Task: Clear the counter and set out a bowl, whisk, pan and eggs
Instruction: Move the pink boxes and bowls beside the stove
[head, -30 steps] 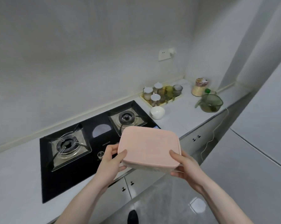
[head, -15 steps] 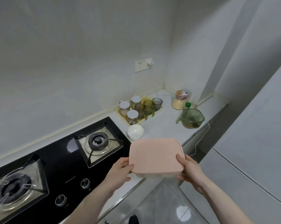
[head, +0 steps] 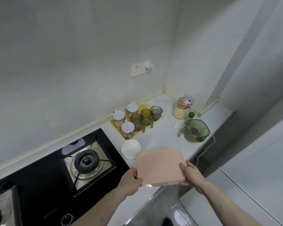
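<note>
Pink-lidded container (head: pixel 161 165), clamped between left hand (head: pixel 132 181) and right hand (head: pixel 191 175), has moved over the counter (head: pixel 162 136), just beyond the white bowl (head: pixel 130 148); set-down looks imminent.

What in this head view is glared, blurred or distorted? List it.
Head view: soft, even light; window-like glare on the black hob glass and floor; wide-angle bending of wall and counter lines; left hand edge slightly smeared; pink-lidded box reasonably sharp.
</note>
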### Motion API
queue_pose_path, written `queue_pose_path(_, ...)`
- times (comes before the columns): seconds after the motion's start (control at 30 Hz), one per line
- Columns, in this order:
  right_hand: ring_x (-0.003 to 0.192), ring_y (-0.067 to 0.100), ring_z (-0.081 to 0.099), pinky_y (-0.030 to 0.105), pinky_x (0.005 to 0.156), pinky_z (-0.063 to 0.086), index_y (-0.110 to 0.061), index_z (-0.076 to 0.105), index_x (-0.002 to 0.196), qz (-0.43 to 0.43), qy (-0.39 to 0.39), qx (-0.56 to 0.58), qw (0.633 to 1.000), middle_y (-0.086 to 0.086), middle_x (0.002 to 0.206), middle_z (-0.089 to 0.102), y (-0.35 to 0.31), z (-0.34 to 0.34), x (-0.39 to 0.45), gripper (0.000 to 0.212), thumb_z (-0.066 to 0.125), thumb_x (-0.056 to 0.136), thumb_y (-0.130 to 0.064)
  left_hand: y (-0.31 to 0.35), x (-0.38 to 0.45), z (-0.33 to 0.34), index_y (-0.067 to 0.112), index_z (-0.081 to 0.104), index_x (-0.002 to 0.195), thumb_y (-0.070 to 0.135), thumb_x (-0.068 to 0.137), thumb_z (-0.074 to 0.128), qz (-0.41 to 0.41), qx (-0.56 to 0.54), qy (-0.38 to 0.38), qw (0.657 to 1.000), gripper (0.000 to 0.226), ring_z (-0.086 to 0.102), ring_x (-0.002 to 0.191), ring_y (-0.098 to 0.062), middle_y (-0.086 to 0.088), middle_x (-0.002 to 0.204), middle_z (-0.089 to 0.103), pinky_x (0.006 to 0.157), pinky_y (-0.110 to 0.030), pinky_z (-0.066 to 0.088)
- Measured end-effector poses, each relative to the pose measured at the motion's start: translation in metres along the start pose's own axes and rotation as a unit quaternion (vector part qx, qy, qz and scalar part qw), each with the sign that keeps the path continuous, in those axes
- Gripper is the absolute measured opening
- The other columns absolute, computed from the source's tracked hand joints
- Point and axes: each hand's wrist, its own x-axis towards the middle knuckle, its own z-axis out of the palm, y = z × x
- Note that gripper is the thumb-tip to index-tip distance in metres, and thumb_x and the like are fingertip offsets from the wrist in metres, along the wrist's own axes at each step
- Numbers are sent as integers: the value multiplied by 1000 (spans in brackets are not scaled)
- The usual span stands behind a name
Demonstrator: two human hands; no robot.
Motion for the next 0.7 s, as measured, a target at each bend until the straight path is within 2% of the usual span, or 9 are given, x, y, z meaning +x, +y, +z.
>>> queue_pose_path(0.13, 106, 23, 66, 43, 74, 64, -26, 54, 131, 14, -21, -41, 999, 5, 118, 68, -15, -12, 43, 27, 44, 107, -30, 9, 34, 14, 24, 54, 109, 20, 86, 62, -25, 10, 5, 1000, 25, 71, 91, -18, 10, 108, 64, 74, -31, 55)
queue_pose_path(0.3, 108, 27, 65, 41, 70, 64, -25, 52, 137, 27, -40, -102, 994, 5, 120, 67, -37, -29, 102, 35, 41, 104, -28, 22, 75, 31, 22, 55, 105, 21, 82, 66, -50, -4, 23, 998, 26, 66, 76, -15, 5, 116, 63, 62, -25, 49)
queue_pose_path(0.4, 114, 27, 60, 37, 66, 61, -29, 49, 144, 35, -48, -141, 988, 3, 130, 62, -52, -41, 133, 43, 38, 103, -26, 43, 95, 39, 25, 52, 109, 26, 84, 66, -72, 18, 7, 997, 29, 66, 85, -16, 6, 120, 60, 65, -25, 50)
queue_pose_path(0.57, 120, 25, 55, 35, 73, 60, -28, 42, 150, 28, -55, -187, 980, 0, 135, 54, -76, -52, 176, 47, 42, 104, -36, 67, 130, 46, 29, 49, 115, 37, 80, 65, -93, 57, 6, 994, 40, 67, 102, -17, 11, 123, 58, 84, -32, 56)
queue_pose_path(0.7, 118, 27, 55, 37, 76, 57, -26, 29, 156, 16, -77, -228, 970, -1, 139, 51, -95, -41, 203, 57, 45, 101, -33, 71, 149, 51, 26, 50, 118, 36, 75, 64, -110, 39, 29, 993, 47, 68, 101, -18, 11, 125, 58, 83, -33, 58)
